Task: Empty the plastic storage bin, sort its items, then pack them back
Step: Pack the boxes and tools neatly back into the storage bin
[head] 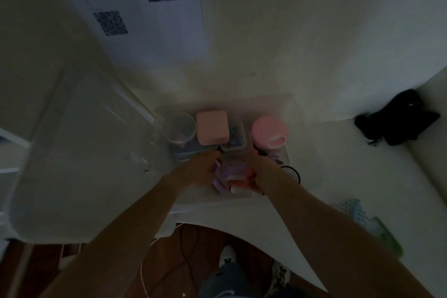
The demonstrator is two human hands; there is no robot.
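1. White tabletop (pixel 314 143) carried a clear plastic bin (pixel 294 113), set against a pale wall (pixel 290 19).
2. Inside the bin, both hands, left hand (pixel 202 169) and right hand (pixel 264 174), reached among small items; their grip was too dim to tell.
3. Left of the bin lay its clear lid (pixel 79 152); below the bin, a dark wooden floor (pixel 183 249).

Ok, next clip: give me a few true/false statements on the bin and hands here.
1. Both hands, left hand and right hand, reach into the clear plastic storage bin. True.
2. The pink square box lies outside the bin. False: it is inside.
3. The round pink lidded container sits right of the pink square box. True.
4. The black cloth bundle is in the bin. False: it lies apart, at the right.
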